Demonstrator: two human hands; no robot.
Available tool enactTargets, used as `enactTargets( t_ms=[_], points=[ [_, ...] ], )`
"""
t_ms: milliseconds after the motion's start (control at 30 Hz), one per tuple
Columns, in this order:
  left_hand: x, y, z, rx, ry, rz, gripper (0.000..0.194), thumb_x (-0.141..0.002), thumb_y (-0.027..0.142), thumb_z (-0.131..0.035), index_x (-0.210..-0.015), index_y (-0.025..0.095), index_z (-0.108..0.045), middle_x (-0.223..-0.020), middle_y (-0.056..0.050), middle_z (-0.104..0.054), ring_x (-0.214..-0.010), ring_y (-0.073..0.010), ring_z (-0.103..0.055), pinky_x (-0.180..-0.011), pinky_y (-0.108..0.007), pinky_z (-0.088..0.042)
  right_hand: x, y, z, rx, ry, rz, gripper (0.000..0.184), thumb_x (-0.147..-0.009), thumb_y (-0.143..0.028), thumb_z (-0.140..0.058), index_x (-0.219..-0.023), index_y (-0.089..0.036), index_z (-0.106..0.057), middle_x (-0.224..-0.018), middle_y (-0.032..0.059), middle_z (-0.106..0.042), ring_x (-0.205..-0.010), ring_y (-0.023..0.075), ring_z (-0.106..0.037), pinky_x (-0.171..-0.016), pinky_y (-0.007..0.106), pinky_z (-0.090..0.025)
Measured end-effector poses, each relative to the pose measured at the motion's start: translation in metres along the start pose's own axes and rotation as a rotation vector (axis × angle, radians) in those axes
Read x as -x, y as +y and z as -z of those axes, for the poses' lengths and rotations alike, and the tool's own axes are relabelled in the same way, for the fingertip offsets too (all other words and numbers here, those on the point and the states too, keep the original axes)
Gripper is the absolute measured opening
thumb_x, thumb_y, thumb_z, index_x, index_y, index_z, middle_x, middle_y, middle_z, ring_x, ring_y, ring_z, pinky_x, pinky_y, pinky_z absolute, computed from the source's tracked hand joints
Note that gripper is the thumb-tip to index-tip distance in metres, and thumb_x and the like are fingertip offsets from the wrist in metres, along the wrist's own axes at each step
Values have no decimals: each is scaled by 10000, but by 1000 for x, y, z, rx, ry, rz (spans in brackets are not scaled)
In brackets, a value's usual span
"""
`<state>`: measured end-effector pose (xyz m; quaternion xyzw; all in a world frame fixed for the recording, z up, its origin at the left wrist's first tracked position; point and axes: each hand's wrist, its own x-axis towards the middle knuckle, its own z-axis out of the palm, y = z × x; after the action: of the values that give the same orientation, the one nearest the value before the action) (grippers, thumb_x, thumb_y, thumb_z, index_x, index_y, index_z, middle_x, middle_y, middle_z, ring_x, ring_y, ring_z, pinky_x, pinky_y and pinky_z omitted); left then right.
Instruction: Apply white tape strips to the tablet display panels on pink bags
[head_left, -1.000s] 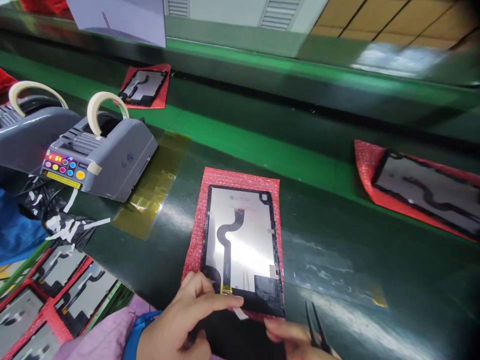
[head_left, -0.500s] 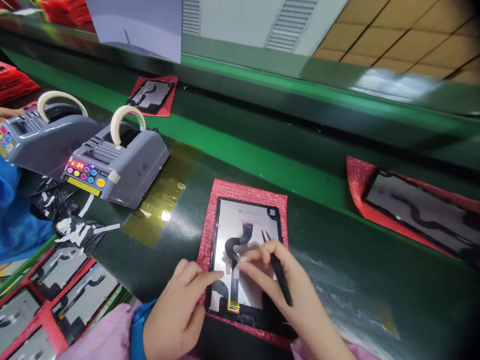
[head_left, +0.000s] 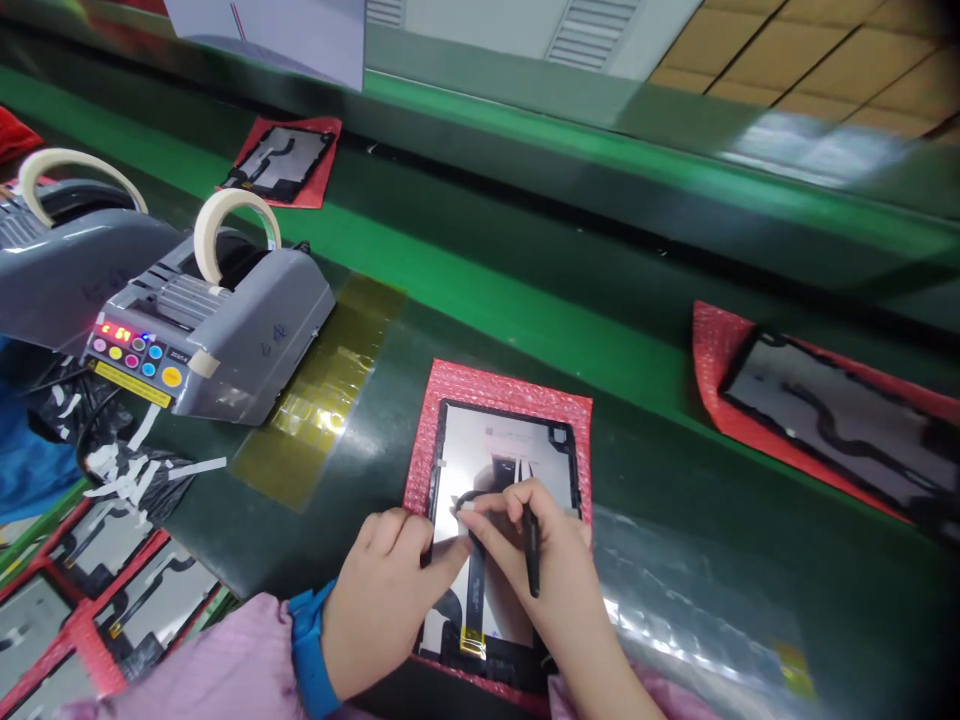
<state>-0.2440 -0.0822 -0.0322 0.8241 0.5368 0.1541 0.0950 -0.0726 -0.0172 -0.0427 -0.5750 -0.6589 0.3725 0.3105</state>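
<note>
A tablet screen (head_left: pixel 517 620) lies back side up in front of me, with a dark ribbon cable (head_left: pixel 478 590) curving along its metal back. My left hand (head_left: pixel 394 585) grips the screen's left edge, fingers curled and thumb laid over the back by the cable. Black tweezers (head_left: pixel 531 550) are tucked in my right hand (head_left: pixel 536 530), tips pointing away from me. Its thumb and forefinger pinch at the cable's bend, on a small pale piece too hidden to name. Red bubble wrap (head_left: pixel 510 380) lies beneath the screen.
Left of me stands a grey tape dispenser (head_left: pixel 217 310), with a second dispenser (head_left: pixel 90 250) beyond it. Yellow film (head_left: pixel 322 400) lies beside it. Wrapped screens rest at the back (head_left: pixel 289 165), at right (head_left: pixel 847 420) and lower left (head_left: pixel 161 600). Tape scraps (head_left: pixel 142 465) hang on dark plastic.
My left thumb has moved right, nearer the cable, and the left fingers have curled at the screen's edge. My right pinch has shifted slightly up and left; the tweezers stand more upright.
</note>
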Motion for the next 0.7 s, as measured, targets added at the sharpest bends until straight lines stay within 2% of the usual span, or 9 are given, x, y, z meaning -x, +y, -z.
enactTargets(
  t_ms=[100,200,267,333,400,467,533,633,700],
  points=[
    [1,-2,-2,-19,2,-29,440,-849,50,-547,-1256,206,-609,-894,-53,-515,-844,-239,-479,-730,-364,-470,-13,3,-6,107,86,47,403,-873,-540,-649,-766,-235,-408,-739,-24,-730,-605,186,-653,-737,366,-330],
    [4,-4,0,5,11,-48,425,-862,40,-520,-1243,197,-621,-865,-50,-520,-817,-230,-483,-717,-359,-482,-33,4,-3,98,156,50,398,-825,-514,-702,-815,-245,-408,-765,-23,-687,-686,197,-659,-754,364,-362],
    [7,-6,4,46,45,-72,331,-887,46,-492,-1141,180,-657,-845,-47,-530,-824,-224,-502,-734,-355,-498,-42,4,6,44,232,52,390,-816,-484,-711,-846,-256,-397,-775,-17,-660,-719,199,-654,-746,355,-399],
    [11,-8,9,104,89,-103,277,-910,54,-455,-1044,171,-668,-869,-56,-561,-886,-228,-535,-800,-362,-518,-39,7,21,1,310,82,357,-844,-442,-691,-868,-263,-383,-804,1,-663,-776,206,-668,-746,349,-430],
    [14,-10,13,155,112,-121,323,-898,41,-426,-1098,158,-651,-997,-90,-615,-1030,-250,-555,-905,-392,-521,-22,15,36,32,330,132,304,-878,-408,-662,-883,-262,-395,-894,49,-699,-864,223,-692,-765,356,-455],
    [16,-11,13,183,98,-141,424,-871,51,-447,-1264,131,-586,-1230,-141,-611,-1249,-297,-493,-1025,-459,-479,3,31,49,188,273,179,263,-895,-424,-635,-858,-253,-438,-1039,116,-727,-912,255,-707,-774,388,-472],
    [16,-10,9,184,45,-210,525,-878,153,-548,-1401,142,-498,-1452,-169,-504,-1423,-374,-342,-1112,-566,-388,30,56,59,431,211,228,280,-919,-491,-565,-810,-247,-482,-1191,168,-712,-971,314,-708,-792,449,-480],
    [6,-9,-6,141,-94,-356,739,-845,458,-705,-1503,277,-422,-1613,-148,-326,-1484,-496,-195,-1116,-707,-273,63,106,75,711,235,281,335,-974,-534,-391,-875,-240,-519,-1315,199,-662,-1178,393,-640,-870,547,-478],
    [-8,-9,-16,98,-158,-387,799,-826,576,-701,-1526,345,-393,-1647,-138,-261,-1481,-529,-177,-1101,-734,-255,77,144,93,790,235,241,358,-965,-562,-367,-885,-245,-512,-1345,201,-643,-1209,406,-622,-874,576,-486]
  ],
)
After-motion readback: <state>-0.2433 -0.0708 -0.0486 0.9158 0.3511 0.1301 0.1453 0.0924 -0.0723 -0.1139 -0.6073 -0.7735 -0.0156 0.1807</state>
